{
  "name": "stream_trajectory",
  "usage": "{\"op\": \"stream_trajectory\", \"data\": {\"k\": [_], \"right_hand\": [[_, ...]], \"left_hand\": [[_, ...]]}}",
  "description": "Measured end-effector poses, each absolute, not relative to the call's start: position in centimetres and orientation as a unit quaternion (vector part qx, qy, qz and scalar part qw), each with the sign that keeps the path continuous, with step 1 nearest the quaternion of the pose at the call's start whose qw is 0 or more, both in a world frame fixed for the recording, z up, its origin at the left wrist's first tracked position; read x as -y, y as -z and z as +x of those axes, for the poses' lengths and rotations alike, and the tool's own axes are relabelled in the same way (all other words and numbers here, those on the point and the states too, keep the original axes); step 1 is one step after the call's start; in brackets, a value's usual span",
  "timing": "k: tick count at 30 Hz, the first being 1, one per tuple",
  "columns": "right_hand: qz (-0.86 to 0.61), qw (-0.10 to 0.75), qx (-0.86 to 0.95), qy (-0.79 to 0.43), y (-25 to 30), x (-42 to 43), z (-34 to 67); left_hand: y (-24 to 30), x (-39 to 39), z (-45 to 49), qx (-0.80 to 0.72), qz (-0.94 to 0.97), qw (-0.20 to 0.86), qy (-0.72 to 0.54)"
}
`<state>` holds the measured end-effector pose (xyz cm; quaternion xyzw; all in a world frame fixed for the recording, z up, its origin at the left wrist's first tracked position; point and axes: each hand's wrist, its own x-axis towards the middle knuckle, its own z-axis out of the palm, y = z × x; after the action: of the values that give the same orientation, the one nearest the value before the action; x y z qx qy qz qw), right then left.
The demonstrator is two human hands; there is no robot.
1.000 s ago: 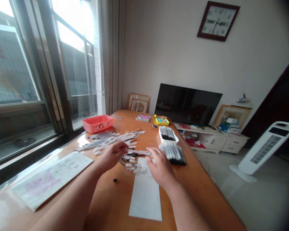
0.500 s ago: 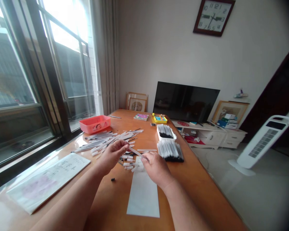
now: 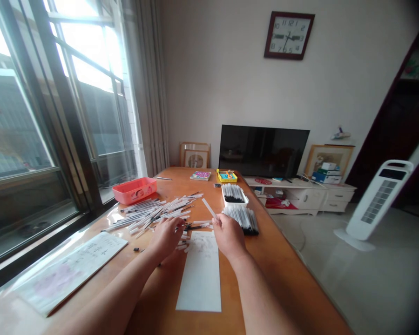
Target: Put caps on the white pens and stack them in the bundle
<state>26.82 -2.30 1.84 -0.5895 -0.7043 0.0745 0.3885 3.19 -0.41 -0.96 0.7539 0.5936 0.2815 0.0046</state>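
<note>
In my right hand (image 3: pixel 229 236) is a translucent white pen barrel (image 3: pixel 208 207), pinched near its lower end and pointing up and away to the left. My left hand (image 3: pixel 165 239) is low over the small pen parts, fingers bent together; a dark bit shows by the fingertips, but I cannot make out whether it is held. White pen caps (image 3: pixel 182 246) lie just right of that hand, partly hidden by it. Beyond it spreads a loose pile of pen refills and barrels (image 3: pixel 150 214). A long paper sheet (image 3: pixel 199 284) lies between my forearms.
A pink basket (image 3: pixel 134 190) stands at the left back. To the right are a white box (image 3: pixel 235 201) of pens and a stack of black-ended pens (image 3: pixel 246 221). A notebook (image 3: pixel 73 272) lies at left. Farther back are a booklet (image 3: pixel 200 176) and a yellow box (image 3: pixel 226 177).
My left hand has let go of the pen barrel's far end and moved down to the small parts. The barrel now tilts more upright in my right hand. The view has shifted slightly.
</note>
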Motion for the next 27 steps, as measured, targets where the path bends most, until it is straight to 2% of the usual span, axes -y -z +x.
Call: {"op": "stream_trajectory", "data": {"k": [10, 16, 27], "right_hand": [[-0.600, 0.404, 0.686, -0.078, -2.5, 2.4, 27.1], [-0.597, 0.413, 0.683, -0.077, -2.5, 2.3, 27.1], [-0.592, 0.425, 0.679, -0.088, -2.6, 2.4, 27.1]], "left_hand": [[-2.1, -0.2, 5.5, -0.604, 0.777, -0.035, -0.176], [-1.7, -1.3, 8.0, -0.593, 0.795, -0.043, -0.120], [-0.5, -3.3, 8.4, -0.592, 0.797, -0.048, -0.112]]}}
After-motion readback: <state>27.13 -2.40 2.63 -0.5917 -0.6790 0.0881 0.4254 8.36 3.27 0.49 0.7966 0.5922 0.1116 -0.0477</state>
